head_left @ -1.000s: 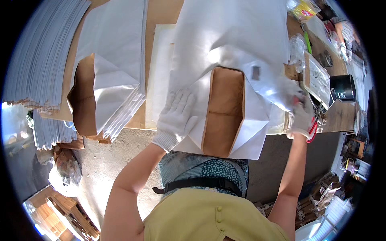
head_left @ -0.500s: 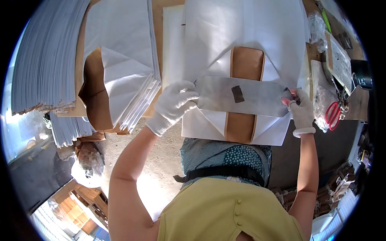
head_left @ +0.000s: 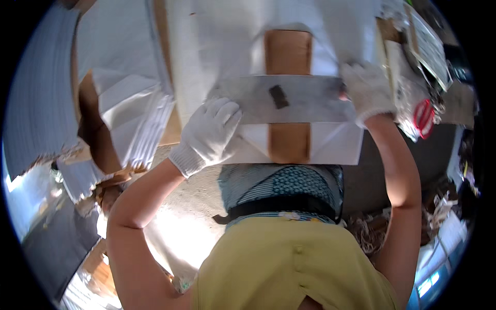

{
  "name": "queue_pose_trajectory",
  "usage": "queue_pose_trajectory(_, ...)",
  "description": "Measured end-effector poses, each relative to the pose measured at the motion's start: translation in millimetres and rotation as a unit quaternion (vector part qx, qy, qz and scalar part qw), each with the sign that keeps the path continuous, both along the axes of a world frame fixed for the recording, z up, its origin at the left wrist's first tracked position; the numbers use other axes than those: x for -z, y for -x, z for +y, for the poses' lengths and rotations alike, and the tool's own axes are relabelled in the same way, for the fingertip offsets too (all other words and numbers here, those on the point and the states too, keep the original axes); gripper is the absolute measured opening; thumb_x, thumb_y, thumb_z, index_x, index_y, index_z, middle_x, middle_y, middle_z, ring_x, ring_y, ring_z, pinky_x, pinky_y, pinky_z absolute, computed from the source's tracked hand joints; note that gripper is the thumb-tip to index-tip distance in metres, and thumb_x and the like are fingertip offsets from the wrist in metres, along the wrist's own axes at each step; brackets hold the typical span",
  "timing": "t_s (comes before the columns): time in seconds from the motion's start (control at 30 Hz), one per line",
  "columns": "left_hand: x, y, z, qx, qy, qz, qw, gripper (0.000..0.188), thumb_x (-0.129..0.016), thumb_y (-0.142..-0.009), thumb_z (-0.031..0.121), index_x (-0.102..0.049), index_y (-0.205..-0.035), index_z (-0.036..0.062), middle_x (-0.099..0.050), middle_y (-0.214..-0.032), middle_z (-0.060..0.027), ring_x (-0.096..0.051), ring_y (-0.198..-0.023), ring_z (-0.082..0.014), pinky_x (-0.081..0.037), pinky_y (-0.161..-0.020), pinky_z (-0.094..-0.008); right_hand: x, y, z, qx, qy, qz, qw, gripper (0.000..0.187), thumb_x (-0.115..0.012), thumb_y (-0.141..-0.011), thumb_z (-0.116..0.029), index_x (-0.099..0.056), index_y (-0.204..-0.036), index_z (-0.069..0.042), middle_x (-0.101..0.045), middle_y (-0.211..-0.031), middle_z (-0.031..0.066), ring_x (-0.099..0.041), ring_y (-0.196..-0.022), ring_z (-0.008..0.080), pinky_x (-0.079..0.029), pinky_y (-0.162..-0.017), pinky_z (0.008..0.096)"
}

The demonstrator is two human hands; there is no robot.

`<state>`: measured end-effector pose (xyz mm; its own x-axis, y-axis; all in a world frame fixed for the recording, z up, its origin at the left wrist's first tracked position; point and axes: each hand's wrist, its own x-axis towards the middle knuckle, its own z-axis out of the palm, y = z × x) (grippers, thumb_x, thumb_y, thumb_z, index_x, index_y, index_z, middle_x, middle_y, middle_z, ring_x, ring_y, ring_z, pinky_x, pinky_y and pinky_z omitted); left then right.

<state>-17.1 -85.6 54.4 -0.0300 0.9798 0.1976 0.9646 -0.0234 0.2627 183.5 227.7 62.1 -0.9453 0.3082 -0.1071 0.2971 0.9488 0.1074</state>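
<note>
A flat grey strip-shaped plate [head_left: 312, 101] with a dark patch on it lies across a partly folded white paper bag [head_left: 338, 142]. Above and below the plate, the bag's brown inner side [head_left: 288, 52] shows as a band between white folded flaps. My left hand [head_left: 207, 133], in a white knit glove, is closed at the plate's left end. At the right end my gloved right hand [head_left: 368, 93] grips the plate, a bare thumb tip showing at its edge. Motion blurs both hands somewhat, and the fingers under the plate are hidden.
Left of the bag, a stack of white paper bags [head_left: 124, 31] has an opened brown-lined one on top. A tall pile of white sheets [head_left: 39, 93] stands further left. Red-handled scissors [head_left: 423, 119] and clear plastic [head_left: 405, 106] lie at the table's right edge.
The whole view has shifted and blurred. The plate, slanted before, now lies nearly level across the bag. My right hand has moved up and further over the plate's right end.
</note>
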Motion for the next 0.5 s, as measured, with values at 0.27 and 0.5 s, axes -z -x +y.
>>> queue_pose_trajectory(0.27,25.0,-24.5,33.7,0.003,0.053,-0.007,0.999,0.022,-0.076,-0.065,0.015,-0.065,-0.084,0.011,-0.06,-0.085,-0.0048,-0.062,-0.083,-0.0276,-0.049,-0.076,-0.0392,-14.8,14.1,19.4,0.2,0.323,-0.143,0.914,0.05,-0.087,-0.075,-0.01,-0.06,-0.117,-0.005,-0.067,-0.118,0.0154,-0.066,-0.117,0.0358,-0.054,-0.095,0.0425)
queue_pose_trajectory(0.5,36.6,-23.9,24.4,-0.082,-0.045,-0.172,0.981,0.023,-0.076,-0.064,0.007,-0.067,-0.084,0.0087,-0.064,-0.089,-0.0058,-0.063,-0.09,-0.0287,-0.048,-0.081,-0.0407,-27.1,-47.0,-23.2,0.076,0.254,-0.029,0.964,0.056,-0.091,-0.072,-0.02,-0.064,-0.121,-0.016,-0.059,-0.134,0.0109,-0.058,-0.128,0.036,-0.049,-0.106,0.0476)
